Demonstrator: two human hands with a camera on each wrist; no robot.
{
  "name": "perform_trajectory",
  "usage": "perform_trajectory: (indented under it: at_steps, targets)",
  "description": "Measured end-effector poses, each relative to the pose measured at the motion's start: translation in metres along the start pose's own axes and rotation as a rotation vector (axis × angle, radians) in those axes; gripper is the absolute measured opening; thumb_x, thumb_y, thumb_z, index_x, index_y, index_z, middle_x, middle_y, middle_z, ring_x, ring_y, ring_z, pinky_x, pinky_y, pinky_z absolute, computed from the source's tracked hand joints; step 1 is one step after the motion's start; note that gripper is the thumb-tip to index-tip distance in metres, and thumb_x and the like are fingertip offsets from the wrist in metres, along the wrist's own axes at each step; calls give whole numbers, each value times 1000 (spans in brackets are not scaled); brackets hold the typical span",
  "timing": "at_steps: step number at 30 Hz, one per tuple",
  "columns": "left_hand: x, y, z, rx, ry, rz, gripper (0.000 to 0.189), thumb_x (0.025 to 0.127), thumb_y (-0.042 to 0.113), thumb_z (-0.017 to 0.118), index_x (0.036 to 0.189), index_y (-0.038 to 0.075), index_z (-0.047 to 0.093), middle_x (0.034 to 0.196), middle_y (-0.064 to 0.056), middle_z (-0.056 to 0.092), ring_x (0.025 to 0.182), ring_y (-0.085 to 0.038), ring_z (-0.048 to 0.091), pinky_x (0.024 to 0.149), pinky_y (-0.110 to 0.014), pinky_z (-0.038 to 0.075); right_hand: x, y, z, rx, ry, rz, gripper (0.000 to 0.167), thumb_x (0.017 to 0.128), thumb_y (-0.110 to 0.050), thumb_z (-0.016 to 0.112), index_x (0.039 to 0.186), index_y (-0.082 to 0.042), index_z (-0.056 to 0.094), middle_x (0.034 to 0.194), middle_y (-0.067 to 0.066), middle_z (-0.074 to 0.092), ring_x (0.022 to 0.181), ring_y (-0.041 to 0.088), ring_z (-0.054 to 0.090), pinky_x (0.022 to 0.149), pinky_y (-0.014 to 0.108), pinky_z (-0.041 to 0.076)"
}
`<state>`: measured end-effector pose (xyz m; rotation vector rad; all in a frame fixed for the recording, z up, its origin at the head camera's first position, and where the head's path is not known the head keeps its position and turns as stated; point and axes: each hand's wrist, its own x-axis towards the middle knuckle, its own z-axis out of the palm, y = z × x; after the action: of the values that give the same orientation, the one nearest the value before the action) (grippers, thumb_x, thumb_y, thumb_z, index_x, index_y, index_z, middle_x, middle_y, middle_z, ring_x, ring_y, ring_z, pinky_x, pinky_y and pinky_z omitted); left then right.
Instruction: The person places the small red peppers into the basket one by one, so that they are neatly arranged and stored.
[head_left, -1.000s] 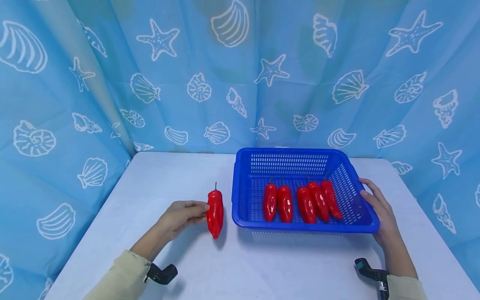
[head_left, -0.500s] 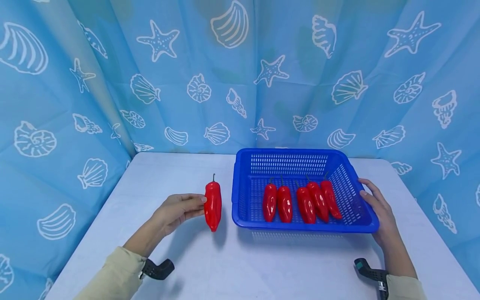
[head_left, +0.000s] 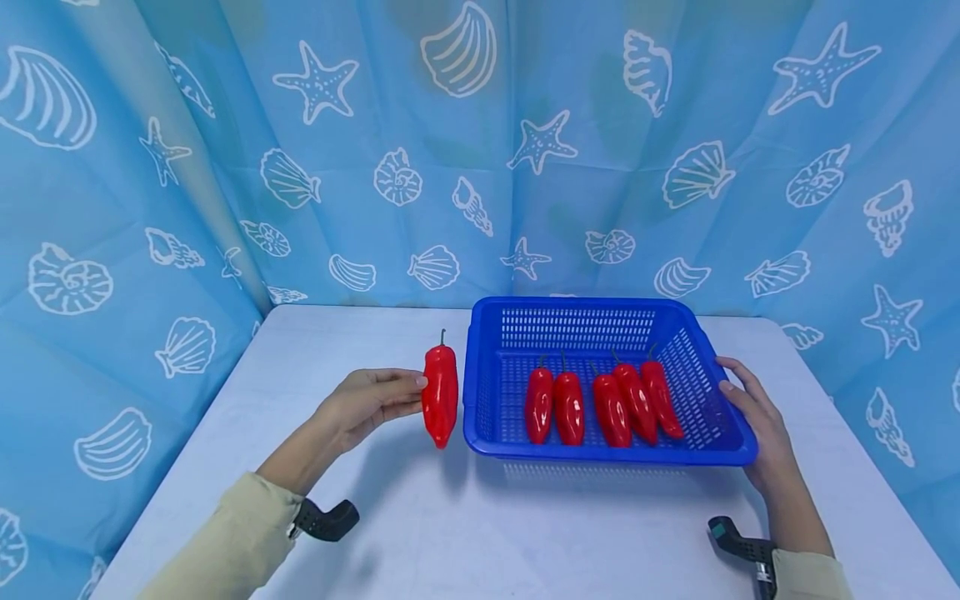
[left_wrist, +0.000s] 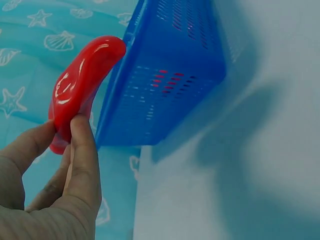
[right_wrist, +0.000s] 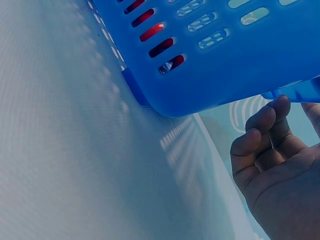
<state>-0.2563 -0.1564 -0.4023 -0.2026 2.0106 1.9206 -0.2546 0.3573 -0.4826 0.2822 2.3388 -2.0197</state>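
Observation:
My left hand [head_left: 378,400] pinches a glossy red chili pepper [head_left: 440,396] between thumb and fingers, just left of the basket. The pepper hangs above the table with its green stem up. Seen in the left wrist view, the red pepper [left_wrist: 82,82] overlaps the basket's end wall, fingertips at its lower part. At the other end, my right hand [head_left: 765,429] grips the rim of the blue plastic basket [head_left: 585,456]. The right wrist view has its fingers [right_wrist: 255,142] curled beneath that rim, the thumb mostly cut off. Several red peppers [head_left: 567,408] lie side by side inside, stems pointing to the back.
A white-covered table [head_left: 480,533] carries the basket, which stands near its back edge. Behind and beside the table hangs a blue curtain [head_left: 337,208] with white shells and starfish. Each wrist wears a black camera mount [head_left: 327,521].
The left hand has raised the chili pepper from near the table and brought it slightly right, closer to the basket's left side. The right hand and basket have stayed put.

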Motion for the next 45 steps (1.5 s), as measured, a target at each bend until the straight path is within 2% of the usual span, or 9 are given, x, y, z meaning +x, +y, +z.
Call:
perform_trajectory:
  at_steps: [4,11,19,25,29,32,39,45]
  targets:
    - [4,6,5,15,-9,10,55,89,22,78,131,-5,56,120,-20,65,100,-28,71,88,-39,58,0,0,0,-16,4,-1,62,99,-58,48,154,-52,22,167,8,9,145,51,18,83,27,54]
    - [9,16,15,30,-23,24,53,89,21,78,131,-4,57,118,-19,67,101,-29,71,87,-38,58,-1,-1,0,-5,3,0,62,99,-58,48,154,-52,22,167,8,9,145,51,18,75,19,57]
    - [12,26,25,-1,-56,16,50,91,15,75,131,-7,56,119,-21,66,102,-29,71,87,-37,58,1,1,0,-26,6,-18,62,99,-57,46,156,-49,21,167,11,11,144,51,20,80,23,56]
    - [19,28,32,-17,-61,2,46,92,12,74,130,-7,57,116,-21,68,99,-29,72,86,-36,58,1,2,0,-14,5,-11,63,100,-57,46,156,-47,21,167,12,10,145,51,19,76,18,56]
    - [22,30,39,-14,-59,-4,43,92,11,73,129,-6,59,115,-20,68,98,-29,72,85,-37,59,1,2,0,-40,16,0,63,99,-59,46,156,-49,21,167,10,10,145,50,19,89,33,50]
    - [25,31,44,-18,-53,-14,41,92,11,73,127,-5,60,114,-20,69,98,-29,72,85,-37,59,1,3,0,-56,22,-1,62,99,-60,45,155,-51,21,167,9,10,145,50,20,91,37,46]
    - [35,29,54,16,-45,-42,40,91,13,75,124,-3,62,112,-19,69,94,-27,73,87,-38,57,0,3,0,-41,16,-7,62,99,-59,46,155,-50,21,167,9,11,144,51,21,78,20,56]
    - [43,30,62,45,-56,-47,36,91,13,75,121,-3,63,109,-18,69,92,-26,74,83,-35,59,0,1,0,-28,15,4,63,99,-59,47,155,-49,21,167,9,11,145,50,20,83,25,54]
